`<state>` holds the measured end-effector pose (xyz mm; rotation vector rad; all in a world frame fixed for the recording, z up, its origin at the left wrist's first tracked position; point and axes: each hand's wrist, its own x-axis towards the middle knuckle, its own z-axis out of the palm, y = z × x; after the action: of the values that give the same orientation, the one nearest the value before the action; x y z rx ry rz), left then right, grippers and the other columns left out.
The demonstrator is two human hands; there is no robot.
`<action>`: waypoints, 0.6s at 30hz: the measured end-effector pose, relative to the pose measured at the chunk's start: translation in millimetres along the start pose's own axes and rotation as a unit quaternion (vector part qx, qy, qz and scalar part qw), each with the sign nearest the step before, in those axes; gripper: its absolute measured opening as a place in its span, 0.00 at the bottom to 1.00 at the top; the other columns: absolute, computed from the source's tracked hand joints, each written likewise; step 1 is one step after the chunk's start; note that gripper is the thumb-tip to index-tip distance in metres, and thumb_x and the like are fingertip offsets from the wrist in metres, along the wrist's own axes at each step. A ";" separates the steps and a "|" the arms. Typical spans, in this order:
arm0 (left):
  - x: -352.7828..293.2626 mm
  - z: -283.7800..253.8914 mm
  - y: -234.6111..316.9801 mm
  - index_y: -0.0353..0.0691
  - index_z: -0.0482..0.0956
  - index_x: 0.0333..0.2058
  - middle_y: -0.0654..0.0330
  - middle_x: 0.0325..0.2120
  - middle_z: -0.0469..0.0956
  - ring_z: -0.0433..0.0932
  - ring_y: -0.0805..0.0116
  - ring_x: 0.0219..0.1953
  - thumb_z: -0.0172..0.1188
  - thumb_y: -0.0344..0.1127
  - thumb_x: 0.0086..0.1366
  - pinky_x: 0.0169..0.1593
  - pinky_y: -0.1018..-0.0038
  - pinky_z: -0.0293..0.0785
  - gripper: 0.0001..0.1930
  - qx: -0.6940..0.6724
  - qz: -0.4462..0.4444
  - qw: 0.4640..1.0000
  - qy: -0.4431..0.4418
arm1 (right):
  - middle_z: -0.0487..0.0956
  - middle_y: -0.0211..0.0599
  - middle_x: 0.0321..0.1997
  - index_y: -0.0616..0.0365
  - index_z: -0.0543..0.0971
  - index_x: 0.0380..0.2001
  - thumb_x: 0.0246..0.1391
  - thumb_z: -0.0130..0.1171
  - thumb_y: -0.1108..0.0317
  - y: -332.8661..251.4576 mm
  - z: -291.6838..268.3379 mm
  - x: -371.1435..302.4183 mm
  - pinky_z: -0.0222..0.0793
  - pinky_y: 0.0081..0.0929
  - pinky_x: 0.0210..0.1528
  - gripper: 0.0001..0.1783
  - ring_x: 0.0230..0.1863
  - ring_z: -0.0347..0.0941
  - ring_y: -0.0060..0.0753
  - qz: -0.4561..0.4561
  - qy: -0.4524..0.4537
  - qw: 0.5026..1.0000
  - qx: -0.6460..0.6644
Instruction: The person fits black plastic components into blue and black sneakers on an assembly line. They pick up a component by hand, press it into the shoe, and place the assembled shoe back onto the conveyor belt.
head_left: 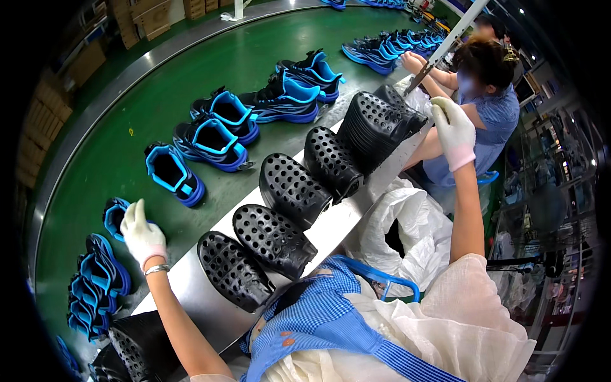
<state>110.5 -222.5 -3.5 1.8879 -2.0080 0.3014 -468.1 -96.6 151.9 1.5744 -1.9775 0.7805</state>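
Observation:
Both my hands wear white knit gloves. My left hand (pixel 144 234) is at a black-and-blue sneaker (pixel 115 215), partly covering it; its fingers stretch out, and whether they touch the shoe is unclear. Raised at the right, my right hand (pixel 454 132) has its fingers apart and slightly bent. It is by the end of a nested stack of black ribbed, perforated plastic shoe inserts (pixel 375 124). Several single inserts lie in a row along the white ledge, the nearest insert (pixel 234 270) between my arms. More black-and-blue sneakers (pixel 210 141) stand on the green surface beyond.
Overlapping sneakers (pixel 95 283) line the left, with black inserts (pixel 137 350) below them. A large white plastic bag (pixel 407 229) sits beside a blue stool (pixel 382 277). Another person (pixel 487 95) sits at the right behind a slanted metal post (pixel 445 48). The curved green work surface (pixel 114 137) has a metal rim.

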 end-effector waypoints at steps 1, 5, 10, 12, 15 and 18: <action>2.7 0.8 11.2 0.43 0.75 0.52 0.56 0.52 0.72 0.69 0.51 0.53 0.48 0.21 0.50 0.58 0.62 0.67 0.27 -0.056 0.020 0.998 -0.010 | 0.80 0.41 0.37 0.54 0.79 0.40 0.54 0.58 0.63 8.0 4.3 -1.1 0.71 0.34 0.43 0.11 0.40 0.77 0.44 0.026 -0.037 0.999 0.013; 12.2 10.1 38.3 0.44 0.75 0.52 0.54 0.50 0.73 0.70 0.50 0.51 0.51 0.24 0.50 0.57 0.61 0.67 0.27 -0.083 0.052 0.994 -0.043 | 0.79 0.47 0.40 0.59 0.78 0.42 0.50 0.62 0.59 19.6 22.3 -4.5 0.70 0.35 0.47 0.19 0.43 0.76 0.43 0.045 -0.171 0.984 0.021; 2.3 27.7 42.4 0.52 0.69 0.59 0.52 0.39 0.76 0.75 0.50 0.41 0.59 0.31 0.50 0.48 0.59 0.72 0.33 -0.074 0.067 0.994 -0.051 | 0.76 0.42 0.47 0.65 0.71 0.51 0.48 0.63 0.76 89.0 53.9 -25.1 0.67 0.28 0.53 0.25 0.49 0.72 0.32 0.034 -0.199 0.970 0.135; -2.2 37.8 28.4 0.57 0.58 0.65 0.49 0.42 0.74 0.74 0.48 0.45 0.62 0.35 0.53 0.50 0.59 0.72 0.39 -0.055 0.022 0.991 -0.120 | 0.74 0.41 0.50 0.66 0.69 0.54 0.49 0.61 0.78 94.4 55.1 -25.9 0.66 0.27 0.55 0.27 0.51 0.71 0.30 0.077 -0.221 0.959 0.158; -0.9 32.2 14.8 0.55 0.62 0.62 0.48 0.42 0.74 0.73 0.48 0.47 0.63 0.36 0.52 0.51 0.60 0.71 0.37 -0.128 0.006 0.983 -0.135 | 0.73 0.40 0.51 0.67 0.68 0.56 0.50 0.59 0.81 111.8 59.4 -18.7 0.64 0.24 0.56 0.27 0.52 0.69 0.29 0.042 -0.247 0.952 0.177; 2.8 26.9 15.4 0.45 0.70 0.56 0.45 0.44 0.73 0.70 0.47 0.51 0.64 0.41 0.52 0.55 0.60 0.69 0.31 -0.207 0.041 0.970 -0.119 | 0.71 0.41 0.56 0.68 0.65 0.59 0.52 0.61 0.79 136.3 68.6 -10.5 0.62 0.25 0.60 0.30 0.57 0.67 0.30 0.033 -0.258 0.950 0.174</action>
<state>91.9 -234.5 -25.4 1.6405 -2.0994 -0.3196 -600.7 -113.9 77.7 2.0962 -2.3616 0.8419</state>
